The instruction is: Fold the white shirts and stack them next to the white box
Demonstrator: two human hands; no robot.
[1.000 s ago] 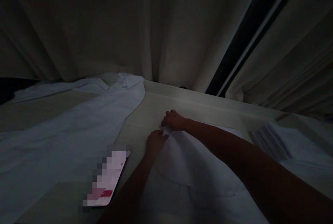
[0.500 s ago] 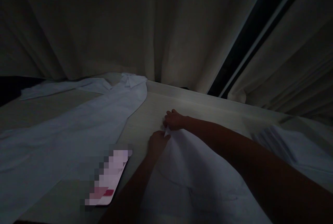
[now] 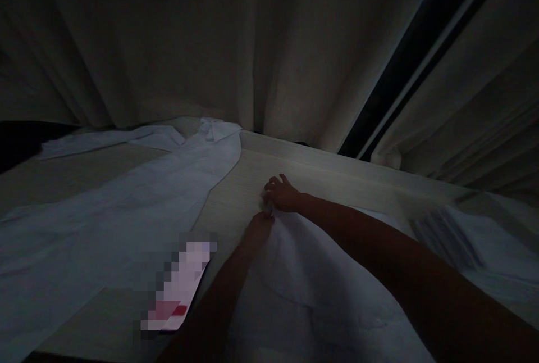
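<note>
A white shirt [image 3: 324,278], dim and partly hidden by my forearms, hangs down toward me from my two hands. Low on its edge, my left hand [image 3: 259,228] pinches the cloth between thumb and fingers. Just above and touching nearly the same spot is my right hand [image 3: 281,193], closed on the upper tip of the cloth with one finger lifted. Blur and darkness hide the exact part being held. To the left, a second white shirt [image 3: 160,177] lies spread on the pale surface [image 3: 248,175], collar at the far end, one sleeve stretched left.
A phone [image 3: 181,284] with a lit, pixelated screen lies left of my left forearm. Folded white cloths with a striped edge [image 3: 446,236] rest at the right. Heavy curtains [image 3: 189,42] hang behind the surface, with a dark gap [image 3: 396,65] between them on the right.
The cloth tip between my hands has shifted slightly, and a finger of my right hand has lifted. My left hand has closed in nearer the right. The view has moved a little.
</note>
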